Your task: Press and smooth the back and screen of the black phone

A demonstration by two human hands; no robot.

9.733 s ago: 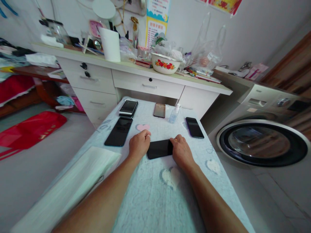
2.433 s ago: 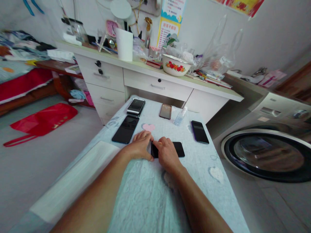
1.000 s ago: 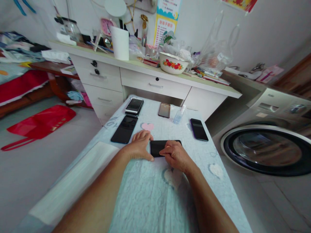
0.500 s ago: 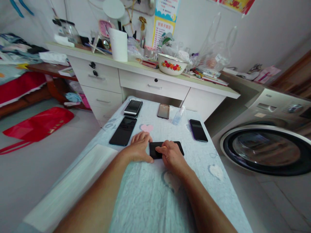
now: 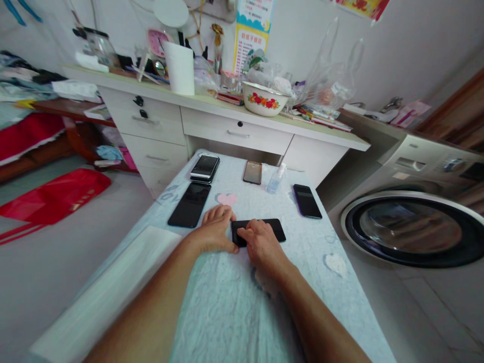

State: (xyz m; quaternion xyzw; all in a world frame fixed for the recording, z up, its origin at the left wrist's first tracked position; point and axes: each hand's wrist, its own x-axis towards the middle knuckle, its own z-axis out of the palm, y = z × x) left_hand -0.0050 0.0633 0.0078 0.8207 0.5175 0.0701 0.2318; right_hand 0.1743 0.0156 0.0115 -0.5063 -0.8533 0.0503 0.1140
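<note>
A black smartphone [image 5: 278, 229] lies face up and sideways on the cloth-covered table. At its left end, my left hand [image 5: 217, 229] braces it, thumb by the near corner and fingers by the far one. My right hand [image 5: 260, 244] is closed over the middle of the phone, its bent fingers pressed onto the dark screen. Whatever those fingers pinch, if anything, is hidden. Left of my left hand lies a larger black phone [image 5: 189, 204], with a stack of phones [image 5: 205, 167] behind it. A purple-edged phone [image 5: 307, 201] rests on the right.
A clear spray bottle [image 5: 276, 179] and a brownish phone case [image 5: 252, 172] are at the table's far end. A pale flat strip [image 5: 109, 287] runs along the left edge. Beyond stands a desk with a flowered bowl [image 5: 264, 99]; a washing machine [image 5: 408, 201] is at right.
My right hand has slid slightly left along the phone's screen. My left hand stays at the phone's left end. The whole view has shifted a little.
</note>
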